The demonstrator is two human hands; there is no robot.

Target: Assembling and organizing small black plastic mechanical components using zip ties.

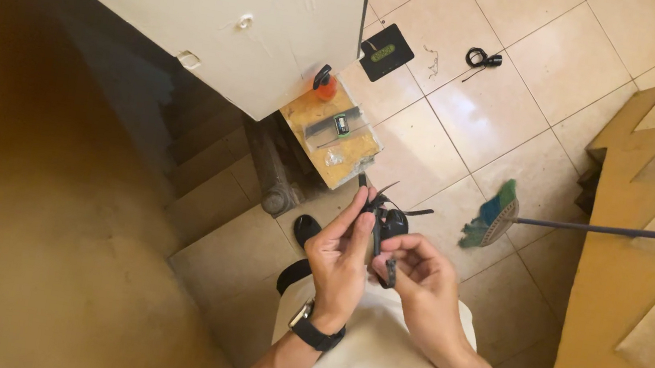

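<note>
Black device (388,222) sits pinched between two hands: left hand (340,256), right hand (423,280).

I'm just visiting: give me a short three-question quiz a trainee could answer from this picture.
1. True or false: both hands touch the small black device.
2. Which wrist bears the dark watch? A) left B) right
3. What lies on the tiled floor right of the hands?

Key:
1. True: the left hand and right hand both grip it.
2. A.
3. A broom with a long dark handle.
</note>
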